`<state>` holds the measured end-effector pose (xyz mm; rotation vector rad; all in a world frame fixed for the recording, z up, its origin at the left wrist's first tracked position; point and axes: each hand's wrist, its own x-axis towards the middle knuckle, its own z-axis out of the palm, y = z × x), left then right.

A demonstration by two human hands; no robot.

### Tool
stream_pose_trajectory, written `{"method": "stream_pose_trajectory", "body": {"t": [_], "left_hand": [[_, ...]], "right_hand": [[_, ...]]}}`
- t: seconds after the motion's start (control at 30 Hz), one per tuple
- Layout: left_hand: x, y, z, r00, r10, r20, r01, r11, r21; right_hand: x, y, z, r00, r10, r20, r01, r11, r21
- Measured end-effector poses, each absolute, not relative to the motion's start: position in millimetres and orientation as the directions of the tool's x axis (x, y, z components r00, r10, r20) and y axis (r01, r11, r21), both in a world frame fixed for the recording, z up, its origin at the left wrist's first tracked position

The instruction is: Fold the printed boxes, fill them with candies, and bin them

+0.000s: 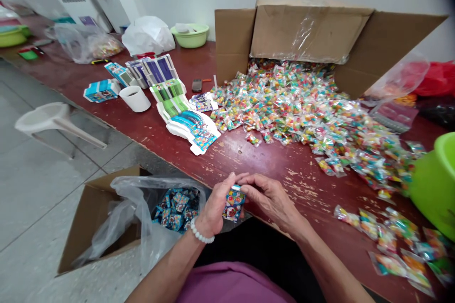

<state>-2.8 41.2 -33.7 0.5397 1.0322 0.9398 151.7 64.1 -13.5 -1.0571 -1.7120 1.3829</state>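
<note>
"Blue patterned small cardboard box (233,207), where?"

"Six o'clock: left hand (216,204) grips its side, right hand (267,195) holds its top."

"And those clear-wrapped multicoloured sweets (295,104)?"

"Heaped at one o'clock."

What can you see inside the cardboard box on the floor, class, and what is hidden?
Inside the cardboard box is a plastic bag with many small blue boxes. Only the upper ones show; anything beneath them is covered.
</note>
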Motion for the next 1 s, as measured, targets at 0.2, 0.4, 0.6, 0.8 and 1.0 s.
{"method": "stream_pose_trajectory", "body": {"t": [0.2,0.4,0.6,0.8,1.0], "left_hand": [[-2,43,-35,0.258,0.81,-0.526,-0.53,0.574,0.625],[0,42,-33,0.322,0.809,-0.491,-0.603,0.575,0.553],[6,38,-32,0.284,0.806,-0.519,-0.649,0.56,0.515],[8,36,-34,0.261,0.832,-0.49,-0.632,0.531,0.565],[6,39,-31,0.317,0.802,-0.506,-0.577,0.587,0.568]], "right_hand": [[147,56,-23,-0.356,0.933,0.057,0.174,0.126,-0.977],[138,47,-41,-0.19,0.978,-0.083,-0.055,-0.095,-0.994],[135,40,-48,0.0,0.996,-0.085,0.032,-0.084,-0.996],[139,41,-41,-0.101,0.994,0.044,0.061,0.05,-0.997],[145,48,-41,-0.133,0.988,0.082,-0.026,0.079,-0.997]]}}
